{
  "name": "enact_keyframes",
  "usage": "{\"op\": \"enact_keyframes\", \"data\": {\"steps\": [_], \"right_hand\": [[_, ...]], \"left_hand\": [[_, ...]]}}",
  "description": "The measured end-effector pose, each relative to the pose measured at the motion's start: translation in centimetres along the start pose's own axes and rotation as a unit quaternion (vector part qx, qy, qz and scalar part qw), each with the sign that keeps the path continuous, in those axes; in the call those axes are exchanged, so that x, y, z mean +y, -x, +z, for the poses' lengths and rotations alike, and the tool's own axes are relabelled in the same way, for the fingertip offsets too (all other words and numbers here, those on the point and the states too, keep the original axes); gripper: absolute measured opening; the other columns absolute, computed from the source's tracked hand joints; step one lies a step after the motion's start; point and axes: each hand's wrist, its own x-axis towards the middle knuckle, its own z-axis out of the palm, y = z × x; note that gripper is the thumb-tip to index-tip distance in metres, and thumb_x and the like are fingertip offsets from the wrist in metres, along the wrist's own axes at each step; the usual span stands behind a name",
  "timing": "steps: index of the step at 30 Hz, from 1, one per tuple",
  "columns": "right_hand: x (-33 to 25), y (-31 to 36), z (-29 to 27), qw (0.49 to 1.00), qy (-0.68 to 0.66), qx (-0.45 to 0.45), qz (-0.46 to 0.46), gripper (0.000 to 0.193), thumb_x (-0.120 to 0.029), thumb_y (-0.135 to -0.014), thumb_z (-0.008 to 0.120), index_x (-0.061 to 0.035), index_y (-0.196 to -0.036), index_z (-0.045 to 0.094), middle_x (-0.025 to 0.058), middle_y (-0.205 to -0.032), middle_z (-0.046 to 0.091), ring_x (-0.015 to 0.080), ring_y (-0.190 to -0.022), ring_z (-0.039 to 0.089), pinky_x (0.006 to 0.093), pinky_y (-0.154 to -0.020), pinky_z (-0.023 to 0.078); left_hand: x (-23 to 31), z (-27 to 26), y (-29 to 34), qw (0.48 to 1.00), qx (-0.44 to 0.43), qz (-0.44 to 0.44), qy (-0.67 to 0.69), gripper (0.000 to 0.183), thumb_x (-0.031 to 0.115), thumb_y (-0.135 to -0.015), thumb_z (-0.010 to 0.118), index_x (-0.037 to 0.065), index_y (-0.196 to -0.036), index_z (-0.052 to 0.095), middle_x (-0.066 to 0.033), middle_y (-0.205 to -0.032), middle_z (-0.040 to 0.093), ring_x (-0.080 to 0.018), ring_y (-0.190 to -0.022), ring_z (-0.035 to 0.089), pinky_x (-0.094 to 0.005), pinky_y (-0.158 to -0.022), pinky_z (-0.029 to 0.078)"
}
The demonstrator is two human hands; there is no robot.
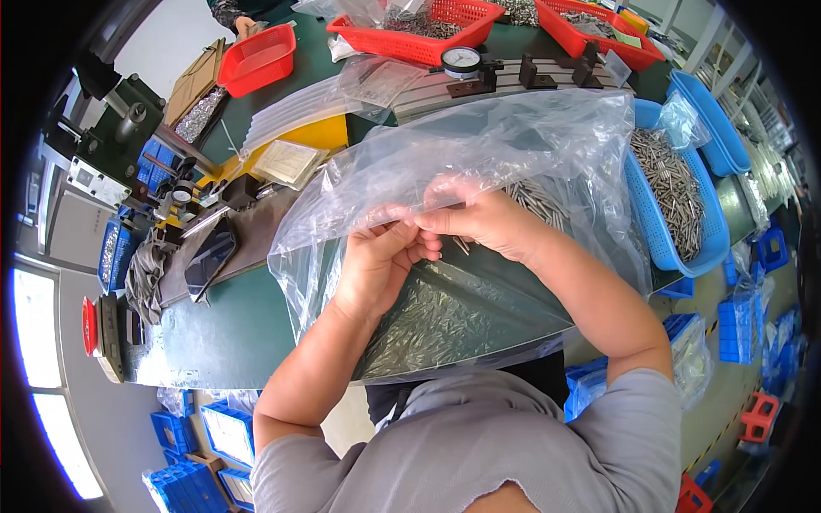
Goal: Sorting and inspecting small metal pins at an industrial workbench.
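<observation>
A large clear plastic bag (547,111) is spread over the green table in front of me. My left hand (378,265) is closed, thumb and forefinger pinching the near edge of the bag, its other fingers curled. Against it, my right hand (479,221) pinches the same edge; the fingertips of both hands meet, and some fingers show through the film. Thin metal pins (537,201) lie in a heap beyond my right wrist, seen at the bag. A few more pins poke out below that hand. Whether the pins are inside the bag I cannot tell.
On the right stands a blue basket (717,224) full of metal pins. Red baskets (402,50) of parts line the back, near a dial gauge (462,60). At left are a gauge stand (132,124), a dark phone-like slab (211,256) and a grey cloth (147,278). Another person's hand (246,26) shows at the far left.
</observation>
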Motion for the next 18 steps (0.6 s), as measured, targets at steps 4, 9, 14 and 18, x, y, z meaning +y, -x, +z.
{"op": "enact_keyframes", "data": {"steps": [4, 9, 14, 18], "right_hand": [[-0.5, 0.4, 0.0, 0.996, -0.005, 0.03, 0.078, 0.021, -0.021, -0.086, 0.064, -0.0046, -0.098, 0.057, 0.0001, -0.082, 0.056, 0.0068, -0.072, 0.051, 0.0205, -0.061, 0.04], [1.6, -0.4, -0.5, 0.997, 0.066, 0.023, -0.021, 0.021, -0.022, -0.086, 0.062, -0.0063, -0.1, 0.058, -0.0006, -0.082, 0.056, 0.0034, -0.066, 0.045, 0.0179, -0.054, 0.035], [0.4, -0.5, -2.0, 0.97, -0.179, 0.162, 0.011, 0.016, -0.016, -0.085, 0.06, -0.0053, -0.096, 0.057, -0.0011, -0.079, 0.054, 0.0054, -0.064, 0.045, 0.0195, -0.054, 0.035], [1.6, -0.8, -3.5, 0.992, -0.07, 0.096, 0.044, 0.014, -0.014, -0.084, 0.06, -0.0064, -0.095, 0.059, 0.0007, -0.074, 0.058, 0.0109, -0.065, 0.052, 0.0251, -0.055, 0.038]], "left_hand": [[0.2, 0.3, 0.0, 1.0, 0.02, -0.019, 0.016, 0.014, 0.008, -0.09, 0.053, -0.003, -0.097, 0.058, -0.0136, -0.085, 0.064, -0.0216, -0.074, 0.063, -0.0325, -0.069, 0.053], [-0.1, 0.3, -0.1, 0.999, 0.033, 0.003, -0.007, 0.014, 0.008, -0.089, 0.054, -0.002, -0.096, 0.058, -0.0134, -0.084, 0.063, -0.0213, -0.074, 0.063, -0.0321, -0.068, 0.052], [0.2, -0.1, -0.2, 0.994, 0.081, 0.068, -0.023, 0.011, 0.008, -0.087, 0.055, -0.001, -0.092, 0.057, -0.0129, -0.083, 0.063, -0.0204, -0.073, 0.062, -0.0318, -0.067, 0.052], [0.1, 0.0, -0.4, 0.992, 0.092, 0.085, -0.017, 0.01, 0.009, -0.087, 0.056, 0.0, -0.091, 0.055, -0.0125, -0.082, 0.062, -0.0198, -0.072, 0.062, -0.0312, -0.066, 0.052]]}}
